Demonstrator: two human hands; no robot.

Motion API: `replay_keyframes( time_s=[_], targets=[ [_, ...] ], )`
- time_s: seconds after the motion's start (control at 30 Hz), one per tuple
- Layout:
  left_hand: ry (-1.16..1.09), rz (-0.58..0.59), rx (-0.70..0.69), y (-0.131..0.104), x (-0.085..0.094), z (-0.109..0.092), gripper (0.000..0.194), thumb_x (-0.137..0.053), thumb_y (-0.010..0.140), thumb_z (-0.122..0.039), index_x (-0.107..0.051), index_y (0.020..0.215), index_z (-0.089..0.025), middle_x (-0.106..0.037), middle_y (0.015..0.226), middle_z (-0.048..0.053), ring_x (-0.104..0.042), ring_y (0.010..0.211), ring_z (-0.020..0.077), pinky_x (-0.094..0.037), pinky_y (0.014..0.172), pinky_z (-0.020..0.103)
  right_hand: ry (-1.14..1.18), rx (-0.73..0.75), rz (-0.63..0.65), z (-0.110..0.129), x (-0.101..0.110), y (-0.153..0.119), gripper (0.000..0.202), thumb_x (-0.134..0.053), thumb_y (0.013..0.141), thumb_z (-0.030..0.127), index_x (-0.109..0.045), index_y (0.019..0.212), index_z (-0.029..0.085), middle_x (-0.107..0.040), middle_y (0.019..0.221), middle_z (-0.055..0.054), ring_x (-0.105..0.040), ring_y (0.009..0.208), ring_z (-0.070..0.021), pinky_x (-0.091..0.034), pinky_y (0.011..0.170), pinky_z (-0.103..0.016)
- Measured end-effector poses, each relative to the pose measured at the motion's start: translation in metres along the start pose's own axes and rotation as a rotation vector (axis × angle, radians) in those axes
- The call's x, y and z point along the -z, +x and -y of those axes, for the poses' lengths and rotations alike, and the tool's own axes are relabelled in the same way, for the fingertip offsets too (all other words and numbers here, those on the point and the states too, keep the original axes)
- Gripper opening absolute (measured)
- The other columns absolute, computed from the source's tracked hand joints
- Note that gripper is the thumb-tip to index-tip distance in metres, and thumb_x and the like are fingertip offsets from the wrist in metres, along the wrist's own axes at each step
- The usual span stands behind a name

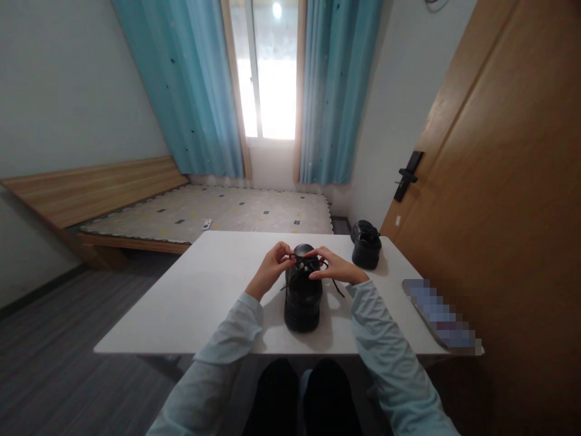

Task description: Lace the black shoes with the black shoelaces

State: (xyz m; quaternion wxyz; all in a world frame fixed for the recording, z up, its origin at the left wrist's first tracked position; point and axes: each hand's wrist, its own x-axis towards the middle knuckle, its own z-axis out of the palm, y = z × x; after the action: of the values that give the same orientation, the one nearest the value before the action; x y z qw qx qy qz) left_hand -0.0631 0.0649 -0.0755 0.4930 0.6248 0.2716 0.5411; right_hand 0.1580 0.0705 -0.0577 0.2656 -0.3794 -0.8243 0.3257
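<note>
A black lace-up shoe [302, 309] stands upright on the white table [218, 303], its heel toward me and its toe toward the window. At the left of its lacing, my left hand [276, 261] pinches a dark shoelace between thumb and fingers. From the other side my right hand [333, 266] reaches over the lacing, its fingers closed around part of the shoelace [338, 289]. One lace end trails onto the tabletop beneath the right wrist. The knot area lies partly hidden behind my fingers.
A second black shoe [367, 245] stands at the table's back right. Along the right edge lies a flat, blurred-out object [438, 315]. Beyond the table is a bed [254, 209] with a small white remote-like item [207, 224]. A wooden door [499, 181] is close on the right.
</note>
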Motion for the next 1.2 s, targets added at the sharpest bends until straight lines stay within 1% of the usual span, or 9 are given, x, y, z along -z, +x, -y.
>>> replay_keyframes(
  time_s=[0.17, 0.33, 0.5, 0.6, 0.7, 0.83, 0.9, 1.0, 1.2],
  targets=[
    [-0.131, -0.164, -0.072, 0.002, 0.005, -0.002, 0.033, -0.073, 0.068, -0.025, -0.043, 0.077, -0.018, -0.055, 0.079, -0.004, -0.060, 0.072, 0.0087, -0.051, 0.074, 0.026, -0.018, -0.032, 0.023, 0.005, 0.002, -0.002, 0.056, -0.076, 0.069, 0.039, -0.057, 0.119, 0.022, -0.049, 0.109, -0.007, -0.051, 0.103, -0.0213, -0.045, 0.091, -0.038],
    [-0.103, -0.176, -0.016, 0.000, 0.006, -0.007, 0.028, -0.070, 0.073, -0.030, -0.050, 0.088, -0.019, -0.059, 0.083, -0.003, -0.064, 0.064, 0.0109, -0.058, 0.065, 0.032, -0.022, -0.033, 0.019, 0.007, 0.003, -0.003, 0.056, -0.075, 0.070, 0.038, -0.057, 0.120, 0.023, -0.049, 0.109, -0.006, -0.051, 0.104, -0.0213, -0.044, 0.093, -0.038],
    [-0.009, -0.235, -0.023, -0.001, 0.007, -0.010, 0.028, -0.070, 0.073, -0.034, -0.058, 0.089, -0.015, -0.065, 0.088, 0.002, -0.063, 0.062, 0.0099, -0.060, 0.063, 0.032, -0.023, -0.028, 0.018, 0.007, 0.003, -0.003, 0.056, -0.075, 0.070, 0.040, -0.058, 0.120, 0.023, -0.049, 0.109, -0.006, -0.051, 0.105, -0.0219, -0.044, 0.092, -0.039],
    [0.001, -0.322, -0.065, -0.001, 0.007, -0.009, 0.028, -0.071, 0.072, -0.036, -0.058, 0.086, -0.015, -0.065, 0.086, 0.003, -0.064, 0.071, 0.0131, -0.061, 0.061, 0.031, -0.022, -0.029, 0.015, 0.006, 0.002, -0.003, 0.057, -0.075, 0.070, 0.041, -0.057, 0.120, 0.023, -0.048, 0.109, -0.007, -0.052, 0.104, -0.0216, -0.045, 0.091, -0.038],
    [0.036, -0.366, -0.082, 0.000, 0.007, -0.009, 0.031, -0.072, 0.071, -0.037, -0.060, 0.089, -0.015, -0.065, 0.087, 0.004, -0.064, 0.076, 0.0155, -0.055, 0.049, 0.022, -0.019, -0.024, 0.019, 0.006, 0.003, -0.003, 0.056, -0.074, 0.071, 0.041, -0.057, 0.121, 0.023, -0.048, 0.109, -0.006, -0.052, 0.103, -0.0213, -0.045, 0.091, -0.038],
    [0.127, -0.299, -0.070, -0.001, 0.008, -0.014, 0.028, -0.066, 0.075, -0.035, -0.064, 0.095, -0.015, -0.066, 0.077, 0.003, -0.055, 0.057, 0.0080, -0.041, 0.043, 0.016, -0.008, -0.027, 0.020, 0.008, 0.002, -0.004, 0.054, -0.074, 0.071, 0.039, -0.057, 0.119, 0.023, -0.049, 0.110, -0.007, -0.051, 0.104, -0.0214, -0.044, 0.091, -0.038],
    [0.179, -0.249, -0.056, -0.002, 0.008, -0.017, 0.023, -0.060, 0.079, -0.035, -0.066, 0.087, -0.014, -0.061, 0.064, 0.000, -0.051, 0.053, 0.0072, -0.041, 0.047, 0.018, 0.016, -0.033, 0.009, 0.009, 0.002, -0.004, 0.054, -0.075, 0.070, 0.039, -0.055, 0.118, 0.023, -0.049, 0.112, -0.007, -0.050, 0.107, -0.0221, -0.044, 0.091, -0.038],
    [0.252, -0.191, -0.016, -0.003, 0.007, -0.017, 0.027, -0.054, 0.083, -0.038, -0.066, 0.076, -0.014, -0.051, 0.051, -0.003, -0.048, 0.050, 0.0078, -0.041, 0.052, 0.020, 0.058, -0.035, -0.013, 0.010, 0.001, -0.004, 0.054, -0.075, 0.068, 0.039, -0.053, 0.113, 0.021, -0.050, 0.114, -0.007, -0.050, 0.108, -0.0219, -0.044, 0.090, -0.037],
    [0.437, -0.038, 0.038, -0.002, 0.004, -0.004, 0.030, -0.061, 0.078, -0.044, -0.066, 0.082, -0.015, -0.051, 0.055, -0.003, -0.048, 0.053, 0.0096, -0.040, 0.051, 0.021, 0.034, -0.043, -0.045, 0.011, 0.002, -0.005, 0.046, -0.076, 0.066, 0.042, -0.057, 0.101, 0.019, -0.052, 0.105, -0.005, -0.052, 0.091, -0.0179, -0.046, 0.085, -0.036]
  ],
)
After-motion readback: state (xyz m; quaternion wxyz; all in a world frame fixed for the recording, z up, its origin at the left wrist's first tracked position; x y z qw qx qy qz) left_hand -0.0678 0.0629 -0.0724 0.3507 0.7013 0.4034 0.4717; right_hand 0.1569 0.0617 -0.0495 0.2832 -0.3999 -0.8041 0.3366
